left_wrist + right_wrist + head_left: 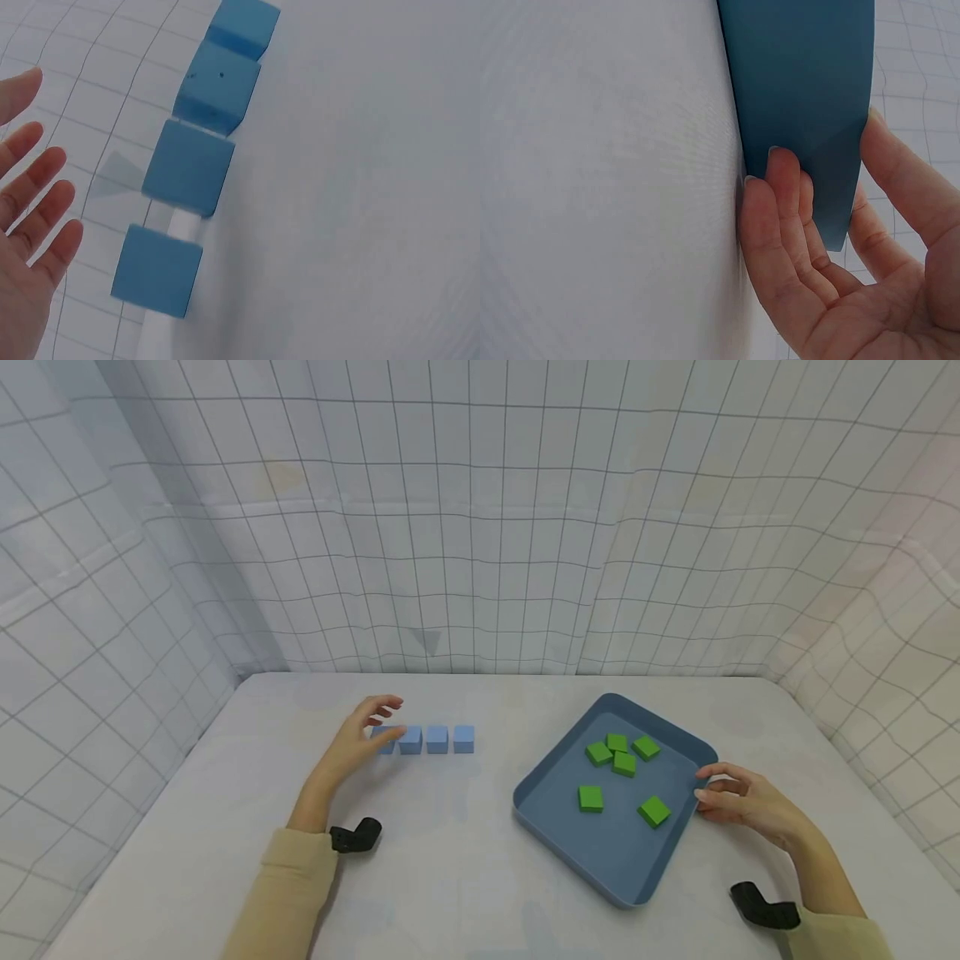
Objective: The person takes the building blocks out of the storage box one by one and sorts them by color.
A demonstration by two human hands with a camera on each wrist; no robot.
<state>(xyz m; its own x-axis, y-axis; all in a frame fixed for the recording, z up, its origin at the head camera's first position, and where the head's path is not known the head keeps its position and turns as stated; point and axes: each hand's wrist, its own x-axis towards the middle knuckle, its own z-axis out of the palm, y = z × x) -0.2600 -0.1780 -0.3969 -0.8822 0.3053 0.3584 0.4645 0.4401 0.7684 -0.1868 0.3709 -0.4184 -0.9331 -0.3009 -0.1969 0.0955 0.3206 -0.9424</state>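
Note:
My left hand (356, 743) hovers at the left end of a row of several blue cubes (437, 740), partly covering the leftmost one. In the left wrist view its fingers (39, 191) are spread and apart from the cubes (187, 166). My right hand (750, 802) holds the right side of a blue-grey tray (600, 852). Up close, some fingers (761, 225) curl against the outer wall of the tray (802, 82), while another digit touches its rim. Several green square blocks (590, 798) lie scattered inside the tray, which sits angled on the table.
The white table (450, 860) ends at a back edge before a grid-patterned white curtain (480, 568), with similar gridded sides left and right. A black wrist-worn piece (357, 836) juts from the left sleeve, another (763, 907) from the right.

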